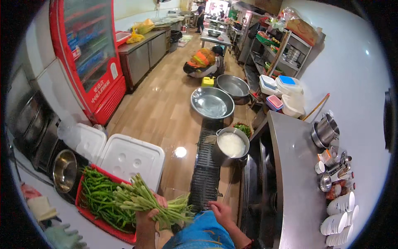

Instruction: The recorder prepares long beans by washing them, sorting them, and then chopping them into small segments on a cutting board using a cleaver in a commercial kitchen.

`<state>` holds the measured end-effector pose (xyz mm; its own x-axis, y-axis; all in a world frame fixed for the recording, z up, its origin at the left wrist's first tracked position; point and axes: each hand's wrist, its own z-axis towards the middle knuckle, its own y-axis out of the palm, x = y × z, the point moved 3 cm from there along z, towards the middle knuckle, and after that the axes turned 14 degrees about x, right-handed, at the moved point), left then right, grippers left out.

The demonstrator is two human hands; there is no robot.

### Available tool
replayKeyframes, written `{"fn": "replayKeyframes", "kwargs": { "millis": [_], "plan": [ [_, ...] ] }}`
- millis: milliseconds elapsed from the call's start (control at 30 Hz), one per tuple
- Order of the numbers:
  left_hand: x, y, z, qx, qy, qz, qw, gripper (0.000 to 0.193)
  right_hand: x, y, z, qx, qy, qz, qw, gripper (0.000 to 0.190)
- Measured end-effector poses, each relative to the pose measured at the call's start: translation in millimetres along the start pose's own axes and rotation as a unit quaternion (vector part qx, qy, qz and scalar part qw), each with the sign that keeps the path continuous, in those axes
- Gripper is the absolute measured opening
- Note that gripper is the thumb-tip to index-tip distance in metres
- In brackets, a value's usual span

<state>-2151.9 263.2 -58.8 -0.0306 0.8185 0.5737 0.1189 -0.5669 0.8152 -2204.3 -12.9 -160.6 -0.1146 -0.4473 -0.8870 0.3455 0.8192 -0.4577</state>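
Note:
My left hand (152, 204) is closed around a thick bunch of leafy green stalks (136, 196), with the cut ends towards the upper left and the leaves towards my body. The bunch lies over the right part of a red basket (107, 225) filled with long green peppers (99, 196). My right hand (219, 211) is in front of my blue apron (202, 233), near the drain grate, with its fingers curled; I see nothing in it, though its palm is hidden.
White foam lids (132, 157) lie behind the basket. A large pot (232, 145) of whitish contents stands by the floor drain grate (206, 162). Beyond are two metal basins (212, 102) and a crouching person (202, 62). A steel counter (295, 174) runs along the right; a red fridge (90, 62) stands left.

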Motion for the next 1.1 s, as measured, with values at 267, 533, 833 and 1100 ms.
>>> {"fn": "replayKeyframes", "kwargs": {
  "millis": [267, 533, 833, 1100],
  "plan": [
    [-50, -2, 139, 0.005, -0.032, 0.005, 0.999, 0.052, 52, 12, 167, -0.032, 0.029, -0.039, 0.998, 0.024],
    [-47, 97, 272, -0.001, 0.058, -0.012, 0.998, 0.059, 30, 26, 382, -0.079, -0.031, -0.078, 0.993, 0.025],
    [-6, 96, 429, 0.004, 0.165, 0.022, 0.986, 0.056, -28, 182, 556, -0.185, -0.138, -0.038, 0.972, 0.025],
    [35, 56, 625, 0.066, 0.188, 0.012, 0.98, 0.059, -64, 234, 701, -0.191, -0.154, -0.122, 0.962, 0.026]
  ]
}}
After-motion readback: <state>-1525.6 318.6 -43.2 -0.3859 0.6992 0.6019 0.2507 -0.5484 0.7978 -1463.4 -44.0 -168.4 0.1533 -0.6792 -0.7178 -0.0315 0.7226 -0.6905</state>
